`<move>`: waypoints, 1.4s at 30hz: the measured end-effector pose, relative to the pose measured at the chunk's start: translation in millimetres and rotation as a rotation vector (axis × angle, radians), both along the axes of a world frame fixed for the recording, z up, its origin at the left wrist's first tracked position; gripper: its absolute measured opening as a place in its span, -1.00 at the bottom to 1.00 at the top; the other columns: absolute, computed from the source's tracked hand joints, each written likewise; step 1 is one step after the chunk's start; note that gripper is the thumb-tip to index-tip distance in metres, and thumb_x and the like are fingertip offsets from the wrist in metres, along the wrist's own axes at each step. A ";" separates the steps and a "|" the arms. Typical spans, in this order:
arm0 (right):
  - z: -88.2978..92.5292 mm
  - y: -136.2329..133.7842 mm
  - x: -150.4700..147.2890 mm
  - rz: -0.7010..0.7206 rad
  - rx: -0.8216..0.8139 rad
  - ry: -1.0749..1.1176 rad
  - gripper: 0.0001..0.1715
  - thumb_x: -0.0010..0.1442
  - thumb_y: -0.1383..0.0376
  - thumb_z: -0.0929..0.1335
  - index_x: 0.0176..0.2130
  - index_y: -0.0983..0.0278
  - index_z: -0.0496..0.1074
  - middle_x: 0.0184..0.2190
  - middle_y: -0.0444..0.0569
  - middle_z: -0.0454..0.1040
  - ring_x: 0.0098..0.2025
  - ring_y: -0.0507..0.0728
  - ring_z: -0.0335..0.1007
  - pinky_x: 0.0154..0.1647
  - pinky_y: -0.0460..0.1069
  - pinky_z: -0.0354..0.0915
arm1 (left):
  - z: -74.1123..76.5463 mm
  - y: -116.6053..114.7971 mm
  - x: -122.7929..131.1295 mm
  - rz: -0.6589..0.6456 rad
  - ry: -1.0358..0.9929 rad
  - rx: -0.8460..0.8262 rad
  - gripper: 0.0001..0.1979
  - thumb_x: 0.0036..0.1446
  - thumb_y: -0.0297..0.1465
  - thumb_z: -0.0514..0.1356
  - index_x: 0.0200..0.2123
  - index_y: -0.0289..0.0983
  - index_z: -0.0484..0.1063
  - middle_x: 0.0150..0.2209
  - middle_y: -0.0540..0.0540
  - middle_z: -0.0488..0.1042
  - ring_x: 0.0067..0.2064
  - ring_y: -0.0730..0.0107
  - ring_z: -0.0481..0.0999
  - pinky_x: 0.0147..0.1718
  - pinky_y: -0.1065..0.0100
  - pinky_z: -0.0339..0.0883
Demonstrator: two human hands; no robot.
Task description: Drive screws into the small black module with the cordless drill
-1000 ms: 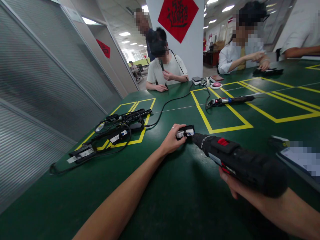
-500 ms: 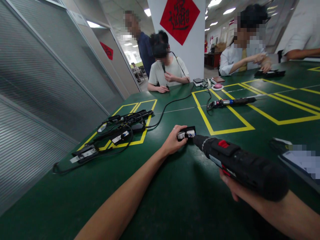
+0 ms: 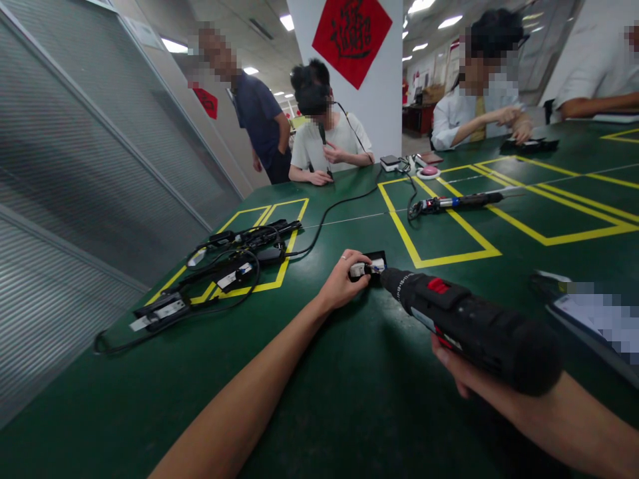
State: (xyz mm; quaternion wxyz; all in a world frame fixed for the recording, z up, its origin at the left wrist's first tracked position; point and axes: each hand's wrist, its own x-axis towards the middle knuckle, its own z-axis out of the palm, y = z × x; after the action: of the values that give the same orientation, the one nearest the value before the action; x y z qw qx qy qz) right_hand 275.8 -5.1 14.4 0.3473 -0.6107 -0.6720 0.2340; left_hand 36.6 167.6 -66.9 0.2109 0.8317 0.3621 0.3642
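My left hand (image 3: 344,279) is closed around a small black casing (image 3: 380,257) with a white, label-like part and thin wires inside, steadying it on the green table. My right hand (image 3: 456,372) grips a black cordless drill (image 3: 464,322) with red accents. The drill's nose points left at the casing, right beside my left fingertips. Its bit meets or nearly meets the inside of the casing; the exact contact is too small to tell. The drill's body hides most of my right fingers and the handle.
Black cabled devices (image 3: 239,263) lie inside yellow tape at left. A pen-shaped electric tool (image 3: 456,202) lies across the right tape lines. A cable (image 3: 329,211) crosses the table. A dark-edged object (image 3: 594,326) lies at right. People sit opposite; one person (image 3: 259,120) stands behind.
The whole view has shifted slightly, with the table items sliding a little left. The standing person has moved left. My hands keep the same hold on the drill and casing.
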 end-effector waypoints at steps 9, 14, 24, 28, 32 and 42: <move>-0.2 1.6 -0.6 0.064 -0.083 0.011 -0.60 0.08 0.07 0.33 -0.08 0.08 0.47 -0.44 -0.08 0.55 -0.25 0.20 0.55 -0.26 0.03 0.50 | -1.3 0.7 -0.6 -0.001 0.002 0.001 -0.72 0.06 -0.56 0.18 -0.13 -0.22 0.40 -0.10 -0.12 0.36 0.02 0.21 0.36 0.08 0.16 0.21; 0.2 1.7 -0.6 0.061 -0.095 0.022 -0.59 0.07 0.05 0.33 -0.07 0.06 0.46 -0.43 -0.08 0.55 -0.24 0.22 0.55 -0.25 0.04 0.50 | 0.7 -0.4 0.0 0.000 -0.001 -0.008 -0.72 0.06 -0.55 0.19 -0.13 -0.22 0.40 -0.09 -0.12 0.36 0.02 0.21 0.36 0.09 0.15 0.21; -0.7 1.0 2.4 0.055 -0.115 0.007 -0.54 0.07 0.04 0.33 -0.03 0.08 0.44 -0.37 -0.06 0.56 -0.21 0.23 0.54 -0.21 0.06 0.50 | 1.1 -1.6 -0.2 0.013 -0.015 -0.035 -0.68 0.04 -0.56 0.19 -0.11 -0.21 0.39 -0.11 -0.10 0.37 -0.03 0.23 0.40 0.05 0.17 0.26; 1.1 1.3 1.1 0.050 -0.117 0.003 -0.54 0.07 0.05 0.33 -0.02 0.06 0.44 -0.38 -0.07 0.56 -0.20 0.22 0.54 -0.20 0.05 0.50 | -2.2 -1.4 -1.6 0.036 -0.012 -0.062 -0.60 0.06 -0.54 0.19 -0.01 -0.21 0.32 -0.07 -0.10 0.38 -0.05 0.24 0.42 0.00 0.20 0.30; 3.3 0.8 -1.0 0.028 -0.108 0.014 -0.55 0.06 0.07 0.34 -0.04 0.07 0.45 -0.40 -0.07 0.56 -0.21 0.22 0.54 -0.22 0.04 0.50 | -6.1 -0.5 -2.5 0.053 -0.008 -0.087 -0.49 0.10 -0.50 0.17 0.13 -0.21 0.19 0.01 -0.14 0.37 -0.04 0.25 0.44 -0.03 0.23 0.33; 1.7 0.3 -0.9 0.052 -0.075 0.033 -0.64 0.06 0.11 0.34 -0.11 0.07 0.46 -0.44 -0.09 0.53 -0.22 0.22 0.54 -0.29 0.02 0.50 | -2.8 1.5 -2.0 0.019 0.028 -0.053 -0.47 0.09 -0.50 0.18 0.15 -0.20 0.23 0.04 -0.17 0.32 0.10 0.16 0.34 0.15 0.10 0.17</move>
State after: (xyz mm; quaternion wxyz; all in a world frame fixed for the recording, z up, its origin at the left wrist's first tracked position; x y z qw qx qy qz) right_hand 274.9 -4.8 16.1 0.3290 -0.6018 -0.6725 0.2781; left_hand 34.6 169.1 -69.7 0.2242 0.8274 0.3825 0.3447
